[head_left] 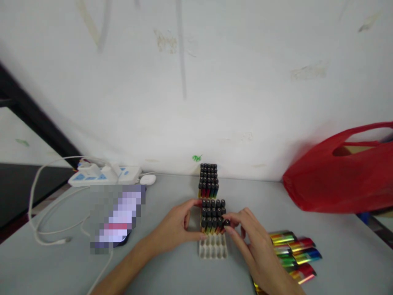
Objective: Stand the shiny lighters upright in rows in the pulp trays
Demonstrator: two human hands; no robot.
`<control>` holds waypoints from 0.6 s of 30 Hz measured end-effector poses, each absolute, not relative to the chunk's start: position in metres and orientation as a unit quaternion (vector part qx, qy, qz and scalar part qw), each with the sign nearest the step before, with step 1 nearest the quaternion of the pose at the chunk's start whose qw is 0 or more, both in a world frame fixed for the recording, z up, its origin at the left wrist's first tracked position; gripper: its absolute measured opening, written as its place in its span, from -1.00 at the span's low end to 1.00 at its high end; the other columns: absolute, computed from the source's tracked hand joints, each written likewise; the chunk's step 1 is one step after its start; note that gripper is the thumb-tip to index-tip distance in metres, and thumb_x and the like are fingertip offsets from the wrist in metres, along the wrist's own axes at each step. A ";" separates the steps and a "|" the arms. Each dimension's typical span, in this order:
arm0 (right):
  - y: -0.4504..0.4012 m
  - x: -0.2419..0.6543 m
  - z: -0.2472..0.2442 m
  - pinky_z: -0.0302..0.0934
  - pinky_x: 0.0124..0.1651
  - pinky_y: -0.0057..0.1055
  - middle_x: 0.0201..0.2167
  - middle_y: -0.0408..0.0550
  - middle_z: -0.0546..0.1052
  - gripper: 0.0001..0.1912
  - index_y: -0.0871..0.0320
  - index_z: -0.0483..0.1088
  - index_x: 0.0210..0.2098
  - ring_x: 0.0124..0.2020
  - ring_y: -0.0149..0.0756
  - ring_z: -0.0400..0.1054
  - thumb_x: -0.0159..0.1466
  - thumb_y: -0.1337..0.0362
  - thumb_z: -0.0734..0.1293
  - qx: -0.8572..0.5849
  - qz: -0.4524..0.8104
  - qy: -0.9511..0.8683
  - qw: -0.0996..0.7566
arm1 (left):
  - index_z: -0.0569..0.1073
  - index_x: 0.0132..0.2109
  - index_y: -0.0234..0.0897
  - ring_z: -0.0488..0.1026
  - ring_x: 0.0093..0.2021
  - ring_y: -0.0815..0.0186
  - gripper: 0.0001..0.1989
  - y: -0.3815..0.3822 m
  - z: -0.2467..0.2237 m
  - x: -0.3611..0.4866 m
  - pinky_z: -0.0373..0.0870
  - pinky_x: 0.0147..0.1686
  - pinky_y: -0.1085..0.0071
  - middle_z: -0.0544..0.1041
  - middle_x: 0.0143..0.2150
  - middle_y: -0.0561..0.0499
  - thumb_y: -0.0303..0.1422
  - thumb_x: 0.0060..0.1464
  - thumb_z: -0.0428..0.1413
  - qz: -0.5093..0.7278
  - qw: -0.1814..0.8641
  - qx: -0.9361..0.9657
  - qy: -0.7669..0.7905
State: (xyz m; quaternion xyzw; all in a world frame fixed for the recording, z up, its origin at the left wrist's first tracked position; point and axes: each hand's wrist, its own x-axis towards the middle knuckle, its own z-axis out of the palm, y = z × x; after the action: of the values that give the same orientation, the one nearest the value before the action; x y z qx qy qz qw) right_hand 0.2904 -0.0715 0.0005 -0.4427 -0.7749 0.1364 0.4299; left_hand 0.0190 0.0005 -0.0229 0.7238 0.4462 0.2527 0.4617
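Note:
A white slotted tray (213, 250) stands on the grey table, its front slots bare. Upright in its back part are several slim lighters (213, 212) with black tops and shiny coloured bodies. My left hand (175, 225) grips the left side of this group, index finger at the back and thumb near the front row. Between thumb and fingertips, my right hand (248, 235) pinches one black-topped lighter (226, 223) at the right end of the front row. Its lower part is partly hidden by the thumb.
Behind stands another block of upright lighters (208, 180). Several shiny metallic pieces (302, 256) lie at the right, partly behind my right forearm. A red bag (331, 180) rests farther right. On the left are a blurred phone (121, 217), a power strip (130, 174), cables and a white case (147, 179).

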 end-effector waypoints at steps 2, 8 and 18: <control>-0.072 0.291 0.001 0.42 -0.19 -0.31 -0.21 -0.09 0.58 -0.81 -0.01 0.51 0.17 -0.25 -0.17 0.48 0.65 0.30 0.31 -0.448 0.147 -0.771 0.428 | 0.52 0.34 -0.26 0.24 -0.49 0.32 -0.19 0.000 -0.023 0.019 0.08 -0.44 0.43 0.30 -0.49 0.30 -0.19 0.01 0.59 0.253 0.461 0.723 0.448; -0.074 0.292 0.000 0.42 -0.12 -0.27 -0.19 -0.08 0.57 -0.84 -0.02 0.49 0.13 -0.18 -0.13 0.49 0.65 0.28 0.29 -0.479 0.143 -0.751 0.431 | 0.52 0.33 -0.25 0.22 -0.49 0.33 -0.19 0.001 -0.023 0.018 0.09 -0.45 0.44 0.29 -0.49 0.30 -0.19 0.00 0.60 0.250 0.462 0.722 0.450; -0.060 0.312 -0.031 0.32 0.07 0.53 0.23 0.63 0.50 -0.36 0.29 0.46 0.32 0.15 0.60 0.45 0.62 -0.12 0.15 -0.727 -0.138 -0.634 0.223 | 0.52 0.34 -0.27 0.23 -0.48 0.32 -0.18 0.001 -0.022 0.019 0.08 -0.45 0.43 0.29 -0.49 0.31 -0.21 -0.02 0.60 0.247 0.460 0.721 0.456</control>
State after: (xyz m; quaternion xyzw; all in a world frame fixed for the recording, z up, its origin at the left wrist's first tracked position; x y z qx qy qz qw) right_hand 0.3118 -0.0604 -0.0308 -0.7274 -0.6343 -0.1376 0.2227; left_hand 0.0190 0.0006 -0.0221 0.7205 0.4562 0.2468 0.4602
